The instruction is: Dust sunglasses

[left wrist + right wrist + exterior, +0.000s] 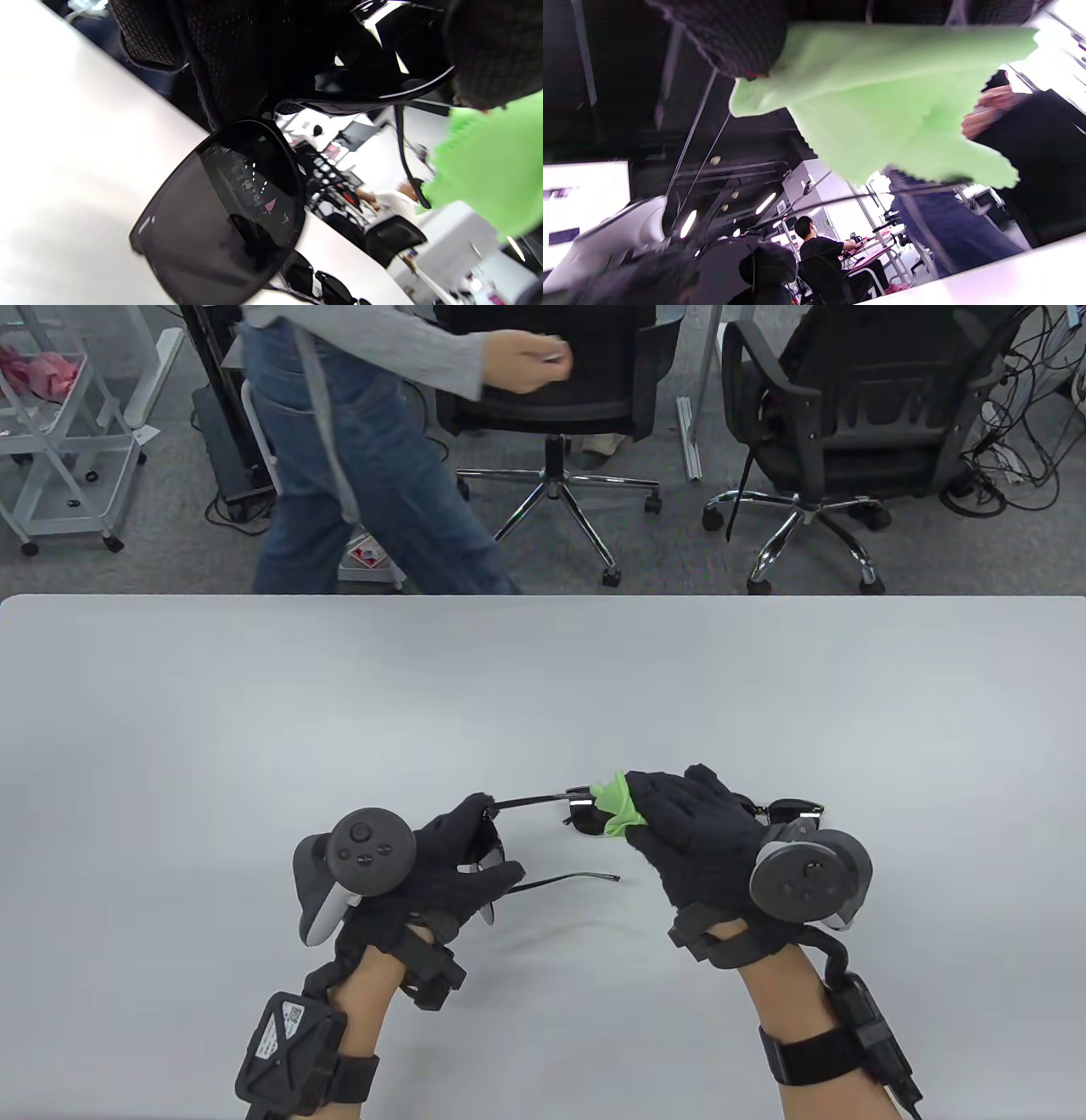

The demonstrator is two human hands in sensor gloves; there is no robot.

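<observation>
Nearest the camera in the table view, both forearms are seen coming in from the near edge, each strapped with a black module; white stickers on the left one are too small to be read. Sunglasses (543, 840) are held just above the table (543, 687) between the two hands, their long axis running left to right; the left hand (450, 865) is curled round the frame's left end, where one lens (220, 220) hangs below the fingers in the left wrist view, while one temple points right, free, toward the other hand. The right hand (687, 840) is closed on a green cloth (619, 806), which is pinched against the frame's right part; the cloth hand is judged the nearer to the lens next to be wiped, so the stroke would run along the frame's axis. A second pair (793, 810) is partly hidden beyond the right hand, on the table. No brand or legible writing can be made out on glasses, cloth or trackers.
</observation>
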